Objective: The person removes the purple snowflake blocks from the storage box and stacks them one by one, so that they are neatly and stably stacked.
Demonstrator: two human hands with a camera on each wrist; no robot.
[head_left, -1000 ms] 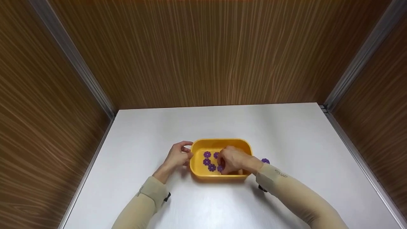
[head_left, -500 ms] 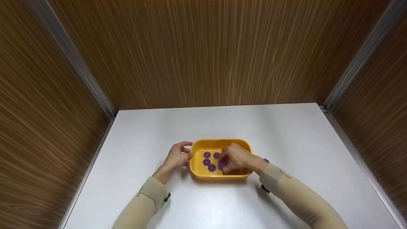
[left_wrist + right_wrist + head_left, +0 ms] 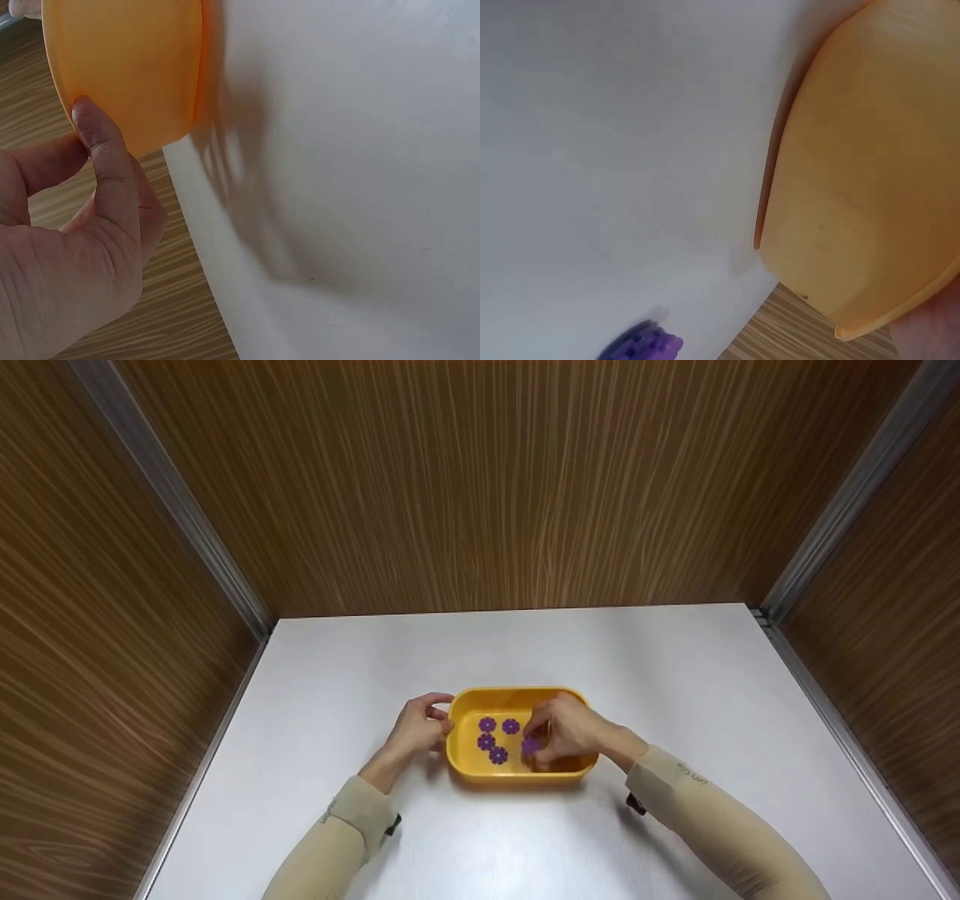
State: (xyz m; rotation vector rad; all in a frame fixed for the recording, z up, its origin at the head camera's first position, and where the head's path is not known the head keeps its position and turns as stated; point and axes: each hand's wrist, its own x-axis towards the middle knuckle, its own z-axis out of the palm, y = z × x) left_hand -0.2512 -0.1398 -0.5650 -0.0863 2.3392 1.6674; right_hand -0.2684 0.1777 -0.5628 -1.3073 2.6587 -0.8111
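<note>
Seen from the head, with twelve o'clock at the far side of the white table (image 3: 697,682), a yellow tub (image 3: 517,779) sits a little toward six o'clock from the middle of the view. Its long axis runs from nine to three o'clock, and its open side faces up.

The left hand (image 3: 416,727) is at the tub's nine o'clock end, with bent fingers and thumb gripping the rim; the left wrist view shows the thumb tip on the edge.

The right hand (image 3: 568,725) reaches into the tub from four o'clock, its fingertips toward nine. Thumb and finger pinch a purple flower (image 3: 531,745) just past the tub's centre toward five o'clock; it is blurred, so its tilt cannot be told.

Four loose flowers (image 3: 486,742) lie flat on the tub floor, round with pale centres and no long axis. Three form a bent line in the nine o'clock half, and the fourth lies nearer the centre, toward ten.

The right wrist view shows a purple piece (image 3: 646,347) on the table outside the tub, toward seven o'clock.

Lettering on the right sleeve (image 3: 720,810) seems to begin "Let's"; the rest, and that on the left sleeve (image 3: 330,840), is too small to read.
</note>
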